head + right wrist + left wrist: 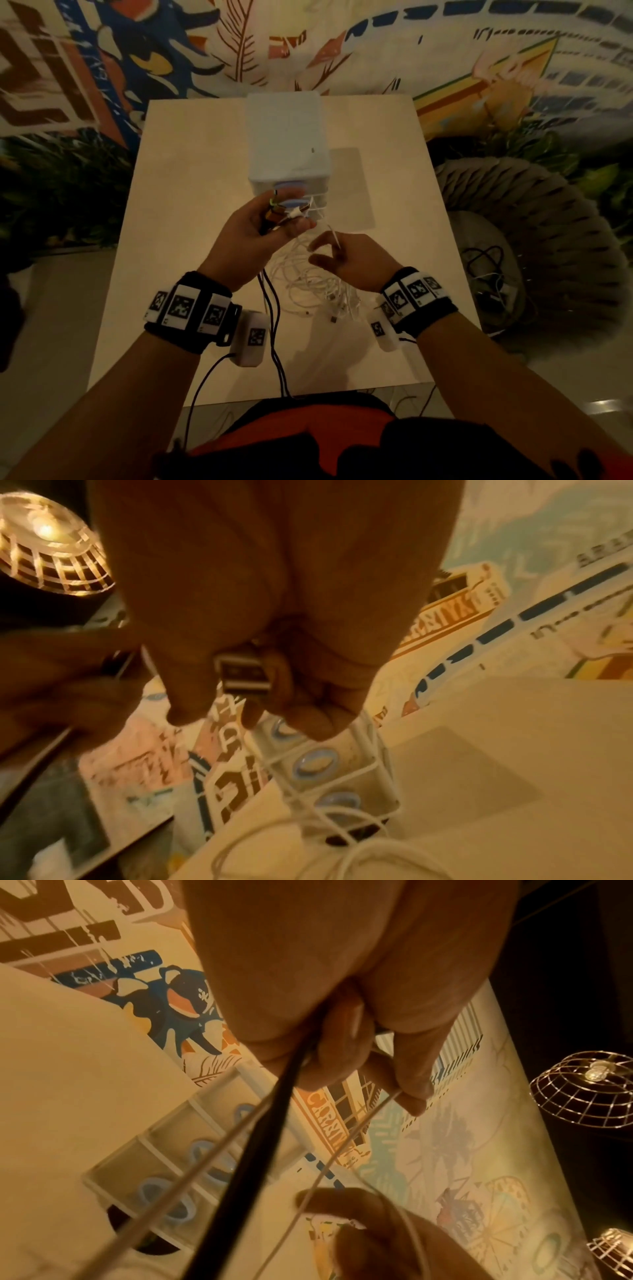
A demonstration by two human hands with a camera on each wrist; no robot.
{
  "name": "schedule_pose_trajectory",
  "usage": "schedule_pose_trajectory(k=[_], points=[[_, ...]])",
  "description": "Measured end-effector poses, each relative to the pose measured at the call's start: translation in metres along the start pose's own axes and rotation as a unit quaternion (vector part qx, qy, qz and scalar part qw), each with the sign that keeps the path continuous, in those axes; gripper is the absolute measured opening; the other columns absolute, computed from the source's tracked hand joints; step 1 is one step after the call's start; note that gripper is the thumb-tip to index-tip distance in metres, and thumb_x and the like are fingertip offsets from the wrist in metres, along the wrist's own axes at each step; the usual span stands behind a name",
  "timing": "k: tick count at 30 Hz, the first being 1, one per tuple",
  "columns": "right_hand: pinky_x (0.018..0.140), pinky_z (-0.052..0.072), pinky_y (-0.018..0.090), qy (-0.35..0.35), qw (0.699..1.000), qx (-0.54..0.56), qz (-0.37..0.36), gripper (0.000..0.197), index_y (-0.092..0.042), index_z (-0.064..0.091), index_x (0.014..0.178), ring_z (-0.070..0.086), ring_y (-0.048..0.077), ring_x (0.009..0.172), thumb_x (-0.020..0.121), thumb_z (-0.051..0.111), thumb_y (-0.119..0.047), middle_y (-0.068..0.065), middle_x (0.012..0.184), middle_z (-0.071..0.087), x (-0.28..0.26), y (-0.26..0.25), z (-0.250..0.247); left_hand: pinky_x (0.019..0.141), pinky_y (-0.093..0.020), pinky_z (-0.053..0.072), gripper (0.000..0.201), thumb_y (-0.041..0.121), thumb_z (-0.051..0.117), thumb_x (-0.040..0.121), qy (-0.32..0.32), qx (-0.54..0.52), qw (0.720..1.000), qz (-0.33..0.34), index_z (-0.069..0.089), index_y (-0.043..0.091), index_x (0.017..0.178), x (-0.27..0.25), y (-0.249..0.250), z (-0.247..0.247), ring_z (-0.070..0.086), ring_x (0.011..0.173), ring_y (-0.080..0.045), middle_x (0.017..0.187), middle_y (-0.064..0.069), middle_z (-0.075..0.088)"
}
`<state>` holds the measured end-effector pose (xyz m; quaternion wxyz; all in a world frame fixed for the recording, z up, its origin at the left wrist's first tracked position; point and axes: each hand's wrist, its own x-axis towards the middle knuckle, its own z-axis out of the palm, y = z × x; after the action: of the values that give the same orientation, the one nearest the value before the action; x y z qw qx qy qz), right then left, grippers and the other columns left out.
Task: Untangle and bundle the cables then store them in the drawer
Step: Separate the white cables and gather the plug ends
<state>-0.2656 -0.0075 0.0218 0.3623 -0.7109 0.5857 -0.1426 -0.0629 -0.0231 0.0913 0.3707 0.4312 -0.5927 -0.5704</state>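
On the pale table (191, 240) a tangle of white cables (315, 284) lies in front of a white drawer unit (287, 144), whose drawers with blue handles look closed. My left hand (287, 219) is raised above the tangle and grips a bunch of cable ends. Two black cables (270, 308) hang from it over the near table edge. My right hand (325, 250), just right of it, pinches one white cable that rises from the tangle. In the right wrist view a USB plug (245, 674) sits between my right hand's curled fingers (301, 712). A black cable (267, 1123) and white strands run out of my left hand (342, 1056).
A woven round chair (548, 260) stands right of the table with dark and white cables (489, 270) on its seat. A painted mural wall (205, 51) rises behind the table. Thin wires run from my wrist devices off the near table edge (308, 394).
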Motion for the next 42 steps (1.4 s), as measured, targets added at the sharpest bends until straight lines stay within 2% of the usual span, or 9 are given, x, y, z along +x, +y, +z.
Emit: schedule_pose_trajectory(k=[5,8,12,17,20,27,33,37,42], points=[[0.064,0.037,0.025,0.071,0.997,0.002,-0.02,0.019,-0.025,0.063,0.099,0.056,0.01,0.071,0.102,0.053,-0.041,-0.01,0.076,0.06,0.012,-0.003,-0.007,0.073,-0.014,0.052,0.053,-0.002,0.074,0.082,0.015,-0.027,1.0,-0.007,0.059,0.008,0.132,0.003,-0.004,-0.009,0.069,0.109,-0.016,0.124,-0.011,0.069],[0.062,0.036,0.008,0.133,0.989,0.053,-0.039,0.012,-0.033,0.059,0.091,0.057,-0.005,0.068,0.102,0.056,-0.034,-0.026,0.07,0.062,0.012,-0.016,-0.026,0.068,-0.026,0.056,0.058,0.006,0.081,0.076,0.036,-0.005,0.999,-0.035,0.061,0.011,0.13,0.005,-0.013,-0.015,0.07,0.088,-0.009,0.121,-0.003,0.072],[0.055,0.044,0.012,0.172,0.975,0.13,-0.059,0.01,-0.029,0.065,0.093,0.056,-0.002,0.06,0.102,0.06,-0.029,-0.031,0.061,0.056,0.012,-0.037,-0.043,0.098,-0.03,0.055,0.054,0.022,0.086,0.072,0.017,0.051,0.997,-0.046,0.066,0.02,0.122,0.01,-0.031,-0.011,0.067,0.111,-0.004,0.115,0.006,0.074],[0.054,0.042,0.007,0.174,0.968,0.157,-0.095,0.012,-0.016,0.066,0.096,0.059,-0.008,0.062,0.103,0.058,-0.022,-0.035,0.061,0.057,0.008,-0.058,-0.054,0.091,-0.028,0.054,0.037,0.028,0.083,0.081,0.009,0.141,0.989,-0.03,0.067,0.026,0.115,0.027,-0.048,0.006,0.069,0.1,0.001,0.107,0.012,0.074],[0.055,0.044,0.009,0.198,0.963,0.153,-0.101,0.013,-0.015,0.066,0.098,0.06,-0.003,0.066,0.103,0.056,-0.022,-0.033,0.069,0.058,0.007,-0.057,-0.058,0.081,-0.014,0.049,0.02,0.026,0.081,0.084,0.003,0.182,0.983,-0.008,0.069,0.025,0.101,0.031,-0.055,0.009,0.068,0.092,0.004,0.095,0.014,0.073],[0.054,0.053,0.039,0.252,0.958,0.112,-0.084,0.02,-0.022,0.067,0.102,0.056,0.017,0.055,0.101,0.057,-0.04,-0.009,0.062,0.05,-0.001,-0.038,-0.065,0.061,-0.007,0.037,0.006,0.023,0.077,0.086,0.013,0.242,0.97,0.013,0.076,0.019,0.091,0.031,-0.055,0.007,0.06,0.067,0.008,0.081,0.011,0.073],[0.057,0.043,0.024,0.162,0.978,0.123,-0.043,0.043,-0.034,0.068,0.12,0.049,0.006,0.053,0.087,0.064,-0.061,-0.009,0.057,0.046,-0.004,-0.009,-0.034,0.066,-0.012,0.05,0.013,0.019,0.076,0.088,0.073,0.08,0.994,-0.009,0.077,0.012,0.099,0.03,-0.026,0.008,0.066,0.066,0.007,0.079,0.011,0.075],[0.057,0.037,0.017,0.08,0.994,0.075,-0.027,0.024,-0.044,0.065,0.116,0.05,0.001,0.054,0.094,0.061,-0.053,-0.013,0.055,0.051,0.009,-0.007,-0.01,0.052,-0.004,0.04,0.024,-0.001,0.065,0.093,0.073,-0.013,0.997,-0.011,0.068,-0.008,0.115,0.027,-0.006,0.014,0.052,0.044,0.009,0.057,0.016,0.066],[0.063,0.038,0.009,0.089,0.993,0.07,-0.032,0.027,-0.03,0.071,0.111,0.055,-0.011,0.063,0.1,0.055,-0.048,-0.034,0.067,0.061,0.022,-0.013,-0.007,0.045,-0.026,0.024,0.014,0.019,0.071,0.089,0.073,-0.047,0.996,-0.018,0.078,0.013,0.1,0.025,0.0,0.002,0.027,0.041,-0.011,0.052,0.006,0.052]])
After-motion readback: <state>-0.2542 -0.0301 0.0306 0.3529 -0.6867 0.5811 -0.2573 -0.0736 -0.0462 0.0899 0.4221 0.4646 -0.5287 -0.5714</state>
